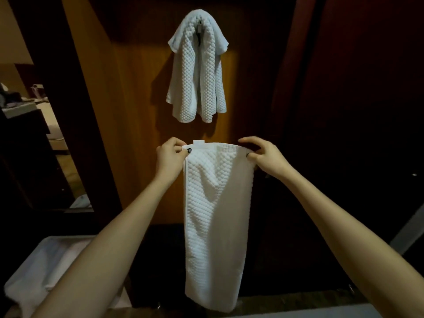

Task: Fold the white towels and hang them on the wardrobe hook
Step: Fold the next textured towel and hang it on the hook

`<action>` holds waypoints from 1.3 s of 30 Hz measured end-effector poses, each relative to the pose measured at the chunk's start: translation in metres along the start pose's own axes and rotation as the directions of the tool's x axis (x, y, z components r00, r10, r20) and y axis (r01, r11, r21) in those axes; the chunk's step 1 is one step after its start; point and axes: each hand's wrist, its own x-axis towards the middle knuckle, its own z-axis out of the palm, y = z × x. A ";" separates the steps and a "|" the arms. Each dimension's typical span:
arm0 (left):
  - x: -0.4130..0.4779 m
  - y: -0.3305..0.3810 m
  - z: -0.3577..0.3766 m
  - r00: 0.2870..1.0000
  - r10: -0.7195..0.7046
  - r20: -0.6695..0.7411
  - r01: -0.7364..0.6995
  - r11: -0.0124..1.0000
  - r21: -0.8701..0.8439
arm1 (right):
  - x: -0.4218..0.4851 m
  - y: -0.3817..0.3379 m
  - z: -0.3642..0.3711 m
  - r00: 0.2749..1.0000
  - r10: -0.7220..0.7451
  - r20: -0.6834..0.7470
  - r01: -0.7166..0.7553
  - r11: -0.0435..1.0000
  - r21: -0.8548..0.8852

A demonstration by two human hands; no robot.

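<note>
Fingers (181,143) of the left hand (171,154) were curled, thumb and forefinger pinching the left top corner of the held towel (215,226). The right hand (263,154) pinched the right top corner the same way, its other fingers arched loosely above the hem. Both hands kept the top edge level and taut between them. By my judgement this let the white waffle-weave cloth hang straight under its own weight, with its side edges lined up for the next fold. It hung as a long narrow strip, seemingly doubled lengthwise, with a small white label (198,142) standing up from the top edge near the left hand. The strip was in mid-air in front of the wooden wardrobe panel (137,111), directly below the hung towel (198,72) and apart from it. That one was draped by its middle over the metal hook (199,27) far up on the panel, so its halves fell on either side and, I judged, balanced each other against slipping.

Counted: two hands, both on one towel; two white waffle towels plainly seen — one hung, one held; one hook. At the near left stood a pale container (18,281) with white cloth in it — how many pieces lay there I could not tell
</note>
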 end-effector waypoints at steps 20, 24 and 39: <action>-0.008 0.055 -0.008 0.966 -0.006 0.260 0.169 0.774 -0.610 | 0.003 -0.071 0.013 0.929 -0.371 0.011 0.371 0.927 -0.059; -0.007 0.060 -0.012 0.964 -0.004 0.266 0.171 0.774 -0.609 | 0.008 -0.077 0.022 0.904 -0.427 0.012 0.426 0.904 0.005; -0.021 0.062 -0.015 0.978 0.053 0.201 0.103 0.719 -0.687 | 0.028 -0.086 0.014 0.941 -0.337 -0.029 0.336 0.941 -0.048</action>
